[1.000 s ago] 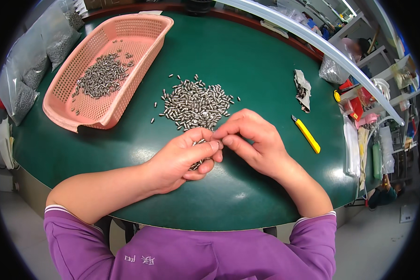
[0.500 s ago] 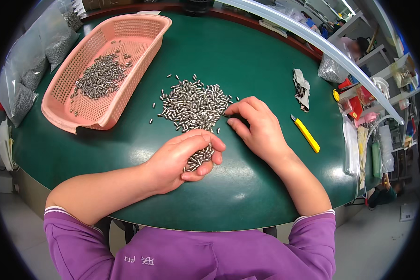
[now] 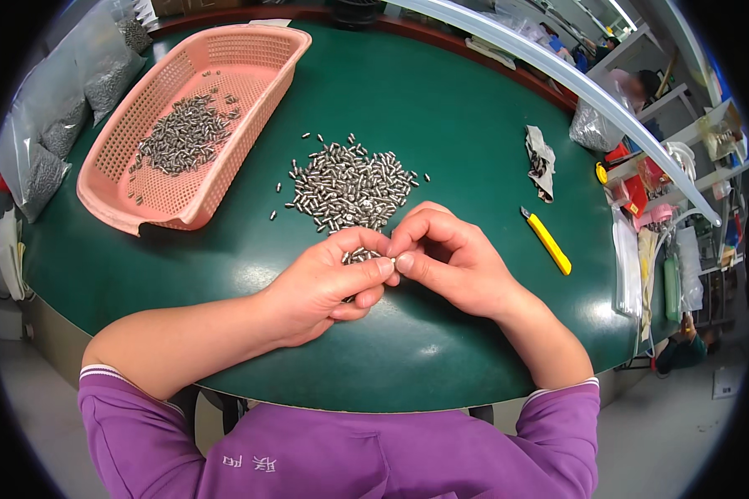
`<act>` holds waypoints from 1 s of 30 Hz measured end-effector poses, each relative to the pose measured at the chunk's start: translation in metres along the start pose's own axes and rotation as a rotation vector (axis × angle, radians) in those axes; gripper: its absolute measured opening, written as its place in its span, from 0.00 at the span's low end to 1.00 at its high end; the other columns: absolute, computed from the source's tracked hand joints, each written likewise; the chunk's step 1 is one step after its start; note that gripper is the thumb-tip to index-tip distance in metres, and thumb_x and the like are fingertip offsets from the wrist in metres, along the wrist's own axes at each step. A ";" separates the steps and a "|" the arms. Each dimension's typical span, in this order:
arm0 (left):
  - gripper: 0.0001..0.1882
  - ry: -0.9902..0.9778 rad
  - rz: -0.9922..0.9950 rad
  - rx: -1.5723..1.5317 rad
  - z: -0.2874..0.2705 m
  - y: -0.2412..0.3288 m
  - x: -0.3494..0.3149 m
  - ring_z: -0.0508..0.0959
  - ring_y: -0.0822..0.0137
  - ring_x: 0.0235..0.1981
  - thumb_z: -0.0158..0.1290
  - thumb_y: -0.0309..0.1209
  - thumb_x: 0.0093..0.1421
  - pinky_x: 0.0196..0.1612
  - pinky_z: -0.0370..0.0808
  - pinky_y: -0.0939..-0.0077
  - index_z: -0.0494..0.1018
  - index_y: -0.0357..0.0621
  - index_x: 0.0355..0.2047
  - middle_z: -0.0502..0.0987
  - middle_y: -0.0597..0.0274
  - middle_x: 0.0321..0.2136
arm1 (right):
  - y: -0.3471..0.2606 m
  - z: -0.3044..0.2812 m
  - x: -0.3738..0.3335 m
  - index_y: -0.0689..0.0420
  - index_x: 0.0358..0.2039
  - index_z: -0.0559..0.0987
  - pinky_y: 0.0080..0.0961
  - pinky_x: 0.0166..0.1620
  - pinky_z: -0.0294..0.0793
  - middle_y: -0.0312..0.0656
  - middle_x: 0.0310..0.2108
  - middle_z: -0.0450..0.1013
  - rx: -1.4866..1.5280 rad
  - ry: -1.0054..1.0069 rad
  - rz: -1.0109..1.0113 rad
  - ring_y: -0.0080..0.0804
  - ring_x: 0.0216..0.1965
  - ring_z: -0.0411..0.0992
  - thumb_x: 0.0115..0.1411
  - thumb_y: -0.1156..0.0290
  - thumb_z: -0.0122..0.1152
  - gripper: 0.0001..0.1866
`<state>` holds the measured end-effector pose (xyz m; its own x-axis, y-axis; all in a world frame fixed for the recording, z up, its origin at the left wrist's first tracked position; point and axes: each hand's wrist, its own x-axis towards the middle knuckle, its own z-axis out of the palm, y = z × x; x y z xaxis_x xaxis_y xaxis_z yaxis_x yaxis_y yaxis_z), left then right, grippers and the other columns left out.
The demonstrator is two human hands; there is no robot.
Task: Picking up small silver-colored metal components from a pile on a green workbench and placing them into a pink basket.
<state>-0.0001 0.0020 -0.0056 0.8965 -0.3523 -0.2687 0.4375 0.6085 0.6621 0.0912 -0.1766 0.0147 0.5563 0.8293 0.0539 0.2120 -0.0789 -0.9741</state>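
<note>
My smooth metal pieces [image 3: 349, 187] shine, the tabletop [image 3: 441, 358] is glossy, the basket [image 3: 241, 54] is matt plastic, my sleeves [image 3: 133, 420] are matt cloth.

Low in the frame, left of centre, I can see two white characters [image 3: 264, 463] standing out on the front of the purple garment [image 3: 324, 453]. Up at the top left edge, a brown box [image 3: 193, 7] bears dark print, too cut off to read from here.
</note>
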 end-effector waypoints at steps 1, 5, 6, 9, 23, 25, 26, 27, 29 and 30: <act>0.08 0.005 0.000 -0.004 0.000 0.000 0.000 0.64 0.79 0.22 0.47 0.31 0.64 0.17 0.54 0.89 0.66 0.43 0.41 0.70 0.60 0.33 | -0.001 0.000 -0.001 0.57 0.34 0.76 0.16 0.37 0.68 0.34 0.34 0.66 0.000 0.002 0.001 0.17 0.33 0.68 0.59 0.74 0.56 0.03; 0.07 -0.008 -0.008 -0.028 -0.003 0.001 0.001 0.64 0.79 0.22 0.46 0.32 0.64 0.17 0.55 0.89 0.66 0.42 0.40 0.69 0.61 0.32 | -0.004 -0.005 0.003 0.59 0.35 0.75 0.18 0.40 0.68 0.34 0.36 0.66 -0.087 0.123 0.046 0.18 0.36 0.67 0.59 0.76 0.56 0.04; 0.08 -0.006 -0.016 -0.030 -0.002 0.002 0.000 0.64 0.78 0.22 0.46 0.33 0.64 0.17 0.55 0.89 0.66 0.42 0.39 0.69 0.61 0.32 | -0.003 -0.008 0.005 0.59 0.34 0.76 0.19 0.39 0.69 0.34 0.34 0.67 -0.226 0.174 -0.021 0.19 0.35 0.67 0.57 0.77 0.57 0.04; 0.09 -0.003 -0.023 -0.027 -0.003 0.002 0.000 0.64 0.77 0.21 0.44 0.34 0.65 0.17 0.55 0.88 0.67 0.42 0.38 0.69 0.61 0.31 | 0.007 -0.012 0.008 0.55 0.34 0.77 0.22 0.38 0.71 0.38 0.32 0.69 -0.460 0.197 -0.088 0.27 0.34 0.70 0.54 0.76 0.58 0.06; 0.13 -0.007 -0.033 -0.001 -0.002 0.004 0.000 0.65 0.75 0.22 0.39 0.35 0.66 0.16 0.56 0.86 0.66 0.37 0.39 0.69 0.57 0.32 | 0.007 -0.010 0.006 0.55 0.31 0.76 0.28 0.38 0.71 0.39 0.31 0.69 -0.679 0.144 -0.121 0.34 0.35 0.70 0.52 0.74 0.60 0.05; 0.11 -0.015 -0.034 -0.033 -0.002 0.005 -0.001 0.65 0.76 0.22 0.41 0.33 0.66 0.15 0.55 0.87 0.66 0.39 0.41 0.70 0.57 0.32 | -0.001 -0.006 0.005 0.56 0.32 0.75 0.21 0.36 0.70 0.36 0.31 0.68 -0.258 0.124 -0.030 0.25 0.34 0.71 0.57 0.74 0.58 0.03; 0.11 -0.015 -0.033 -0.033 -0.002 0.004 0.000 0.65 0.76 0.22 0.41 0.33 0.66 0.15 0.55 0.87 0.66 0.39 0.41 0.70 0.57 0.32 | -0.003 -0.004 0.004 0.56 0.32 0.75 0.21 0.36 0.70 0.36 0.31 0.68 -0.259 0.123 -0.030 0.25 0.34 0.71 0.57 0.74 0.58 0.03; 0.10 -0.011 -0.022 -0.002 -0.001 0.003 0.000 0.64 0.78 0.21 0.43 0.32 0.65 0.15 0.54 0.87 0.65 0.40 0.42 0.70 0.58 0.32 | -0.004 -0.001 0.002 0.58 0.33 0.75 0.19 0.38 0.69 0.35 0.34 0.67 -0.067 0.068 0.000 0.22 0.35 0.69 0.59 0.74 0.56 0.03; 0.09 -0.007 -0.012 0.029 -0.002 0.001 0.000 0.64 0.79 0.21 0.45 0.31 0.64 0.15 0.54 0.88 0.65 0.41 0.43 0.70 0.60 0.32 | 0.000 0.001 0.000 0.59 0.36 0.73 0.17 0.40 0.68 0.34 0.37 0.65 0.125 -0.027 0.001 0.20 0.36 0.68 0.62 0.74 0.54 0.04; 0.09 -0.014 -0.011 0.035 -0.002 0.000 0.000 0.64 0.80 0.20 0.46 0.30 0.64 0.15 0.53 0.88 0.65 0.43 0.43 0.70 0.61 0.31 | 0.002 0.001 -0.001 0.59 0.36 0.73 0.17 0.40 0.68 0.34 0.37 0.65 0.125 -0.026 0.002 0.20 0.36 0.68 0.62 0.74 0.54 0.04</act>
<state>-0.0002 0.0033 -0.0068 0.8904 -0.3690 -0.2667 0.4446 0.5791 0.6834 0.0901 -0.1765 0.0128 0.5355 0.8431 0.0481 0.1086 -0.0122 -0.9940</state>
